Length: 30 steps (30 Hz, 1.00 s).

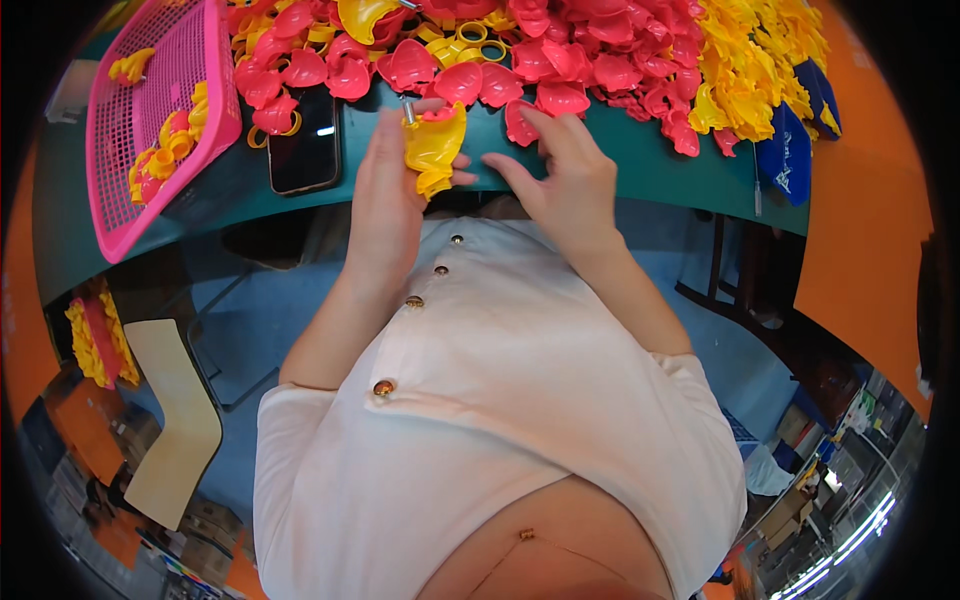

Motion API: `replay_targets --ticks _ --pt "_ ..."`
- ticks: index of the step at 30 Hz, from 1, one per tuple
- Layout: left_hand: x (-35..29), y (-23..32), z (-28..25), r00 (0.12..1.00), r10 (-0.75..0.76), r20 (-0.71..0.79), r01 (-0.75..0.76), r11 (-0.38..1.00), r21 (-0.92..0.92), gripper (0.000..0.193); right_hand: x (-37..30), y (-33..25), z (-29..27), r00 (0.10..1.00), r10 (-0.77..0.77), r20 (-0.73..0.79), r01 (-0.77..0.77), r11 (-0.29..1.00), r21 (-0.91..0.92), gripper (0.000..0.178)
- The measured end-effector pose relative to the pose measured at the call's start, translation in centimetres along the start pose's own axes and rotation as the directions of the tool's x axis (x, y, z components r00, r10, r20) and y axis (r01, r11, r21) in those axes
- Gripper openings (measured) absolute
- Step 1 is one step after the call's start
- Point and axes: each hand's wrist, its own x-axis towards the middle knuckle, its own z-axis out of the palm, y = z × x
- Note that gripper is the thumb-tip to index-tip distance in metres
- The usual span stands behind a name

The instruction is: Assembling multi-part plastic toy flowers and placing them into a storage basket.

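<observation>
A curved yellow plastic piece [436, 142] is held in my left hand [388, 172], with the fingers behind it and the thumb side along its left edge. A small metal pin [408, 110] stands up at the upper left of that piece, and a bit of red shows at its top. My right hand [572, 172] is just to the right, thumb and index finger spread apart. Its index fingertip is at a red shell-shaped piece [517, 124] on the near side of the red heap; whether it touches cannot be told.
Red shell pieces [610, 72] heap across the green table [640, 165], with yellow rings [470, 35] among them. Yellow pieces [755, 50] pile at right beside blue objects [785, 155]. A phone [303, 150] lies left of my left hand, near a pink basket [225, 110] holding yellow-and-red parts.
</observation>
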Motion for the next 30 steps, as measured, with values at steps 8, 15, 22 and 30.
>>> replay_targets --ticks 8,15,22,30 --pt "0.1 0.8 0.3 0.982 -0.174 0.071 0.188 0.924 -0.334 0.044 0.3 -0.2 -0.7 0.968 -0.114 -0.223 0.17 0.953 0.25 0.012" --pt "0.3 0.2 1.2 0.96 -0.203 0.193 0.261 0.895 -0.362 0.039 0.4 -4.4 -1.9 0.876 0.372 0.307 -0.474 0.545 0.691 0.017" --pt "0.3 0.3 2.0 0.952 -0.237 0.196 0.292 0.895 -0.337 0.037 0.1 -4.3 -1.5 0.878 0.418 0.232 -0.461 0.614 0.641 0.015" --pt "0.5 -0.3 2.5 0.949 -0.27 0.163 0.311 0.889 -0.337 0.035 0.0 -4.1 -2.0 0.855 0.444 0.268 -0.502 0.58 0.641 0.013"
